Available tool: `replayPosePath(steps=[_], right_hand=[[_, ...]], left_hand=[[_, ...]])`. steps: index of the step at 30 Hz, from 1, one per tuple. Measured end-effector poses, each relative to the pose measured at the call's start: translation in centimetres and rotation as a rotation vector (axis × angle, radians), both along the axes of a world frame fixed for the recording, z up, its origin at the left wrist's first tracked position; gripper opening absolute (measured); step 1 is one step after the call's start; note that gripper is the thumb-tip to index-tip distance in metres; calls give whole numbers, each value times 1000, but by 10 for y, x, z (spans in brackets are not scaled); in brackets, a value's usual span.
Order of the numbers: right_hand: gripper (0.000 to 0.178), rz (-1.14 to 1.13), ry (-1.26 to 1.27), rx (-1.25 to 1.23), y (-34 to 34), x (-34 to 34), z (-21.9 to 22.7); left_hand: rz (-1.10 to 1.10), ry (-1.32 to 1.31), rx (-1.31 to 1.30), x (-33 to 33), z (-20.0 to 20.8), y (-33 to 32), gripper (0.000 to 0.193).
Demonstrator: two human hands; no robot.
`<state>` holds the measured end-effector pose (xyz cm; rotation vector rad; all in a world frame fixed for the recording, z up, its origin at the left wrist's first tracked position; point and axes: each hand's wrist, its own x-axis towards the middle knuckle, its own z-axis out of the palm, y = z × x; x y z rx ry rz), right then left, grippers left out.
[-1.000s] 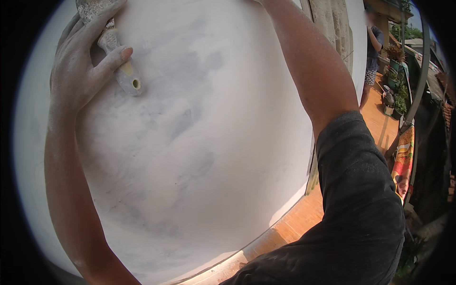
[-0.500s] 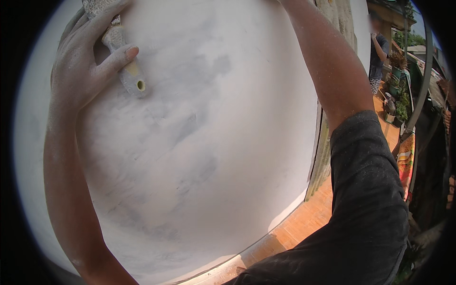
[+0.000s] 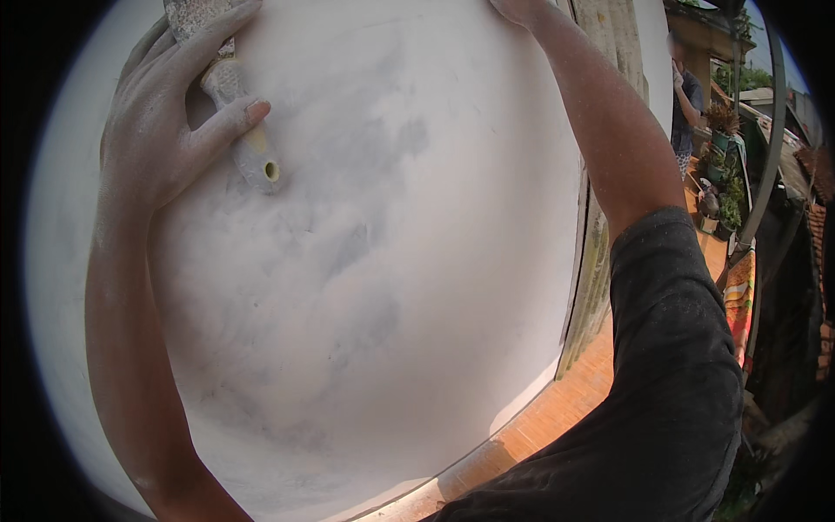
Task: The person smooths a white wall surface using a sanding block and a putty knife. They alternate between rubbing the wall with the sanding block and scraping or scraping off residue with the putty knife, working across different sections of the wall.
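Note:
A putty knife (image 3: 257, 162) with a pale handle, a hole in its end and a plaster-crusted blade, is in my left hand (image 3: 152, 130) at the upper left. My thumb lies across the handle, and white dust coats the hand. Behind it stretches a white wall (image 3: 452, 226) with grey, smeared patches in its middle. At the top edge, my right hand (image 3: 519, 10) shows only in part, close to the wall. Its fingers are cut off by the frame, so what it holds or touches is hidden.
A weathered upright post (image 3: 600, 252) borders the wall on the right. Orange floor tiles (image 3: 557, 409) run along its foot. Farther right stand another person (image 3: 685, 104), potted plants (image 3: 726, 174), a curved metal pole (image 3: 772, 157) and a colourful cloth (image 3: 739, 296).
My left hand and the putty knife sit slightly lower and farther right in the picture. More of my right hand shows at the top. The view has shifted a little.

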<state>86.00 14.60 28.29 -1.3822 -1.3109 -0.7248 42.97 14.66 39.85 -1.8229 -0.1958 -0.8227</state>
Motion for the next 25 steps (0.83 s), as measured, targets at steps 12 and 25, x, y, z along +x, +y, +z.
replayPosePath(steps=[12, 25], right_hand=[[97, -276, -82, -74, -24, -26, -164], [110, -82, -42, -26, -35, -4, -170]], left_hand=[[-147, -135, -135, -2, -31, -23, 57], [-8, -191, -89, 18, -34, -54, 59]])
